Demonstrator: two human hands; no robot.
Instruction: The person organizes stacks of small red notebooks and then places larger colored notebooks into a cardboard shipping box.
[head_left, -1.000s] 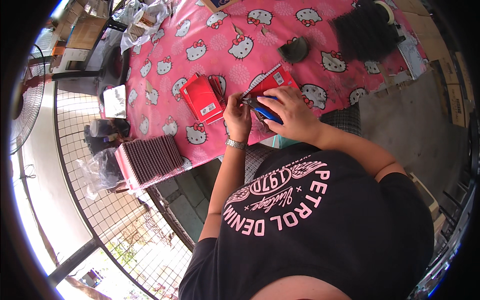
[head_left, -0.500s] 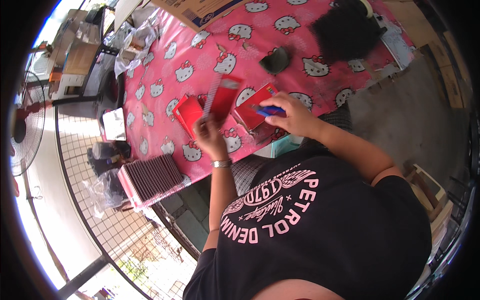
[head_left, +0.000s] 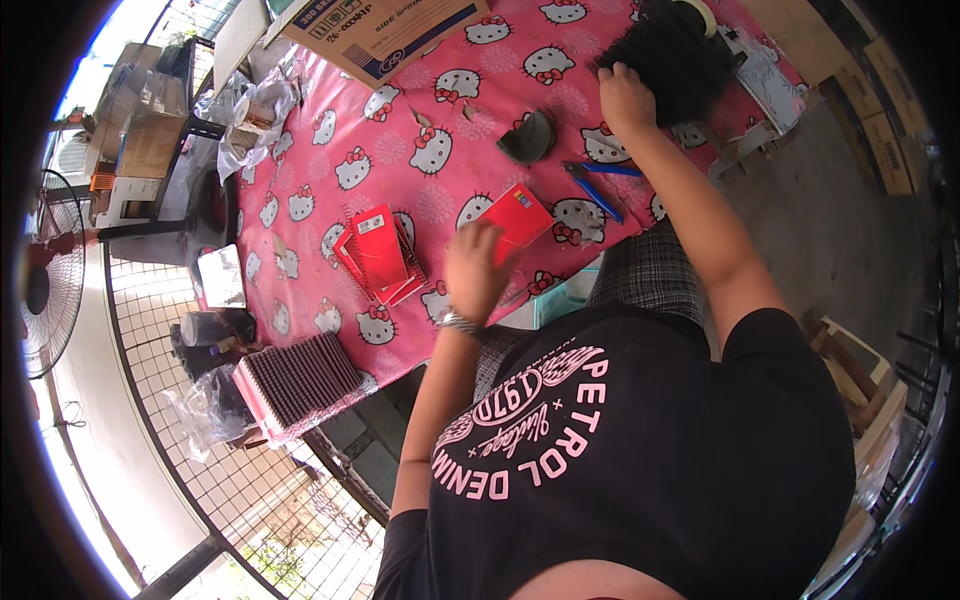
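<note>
My left hand (head_left: 476, 268) is at the near left corner of a red notebook (head_left: 522, 213), its fingers and thumb closed around that corner. To the left lies a small stack of red spiral notebooks (head_left: 382, 250), slightly fanned. My right hand (head_left: 628, 100) reaches to the edge of a dark pile of thin black strands, like binding coils (head_left: 680, 68); its fingers are curled in, and what they hold is hidden. Between my hands and nearer me, blue-handled pliers (head_left: 598, 188) lie on the table with handles spread. A dark green, curved piece (head_left: 527, 138) sits beyond them.
A pink patterned cloth covers the table (head_left: 330, 215). At the far side stands a cardboard box (head_left: 385, 45); a roll of tape (head_left: 697, 17) is by the dark pile. A block of dark-spined notebooks (head_left: 303, 380) stands at the near left corner. A fan (head_left: 50, 270) is further left.
My left hand laid its red notebook on the left stack and moved right to the other one. My right hand let go of the pliers and reached out to the dark pile.
</note>
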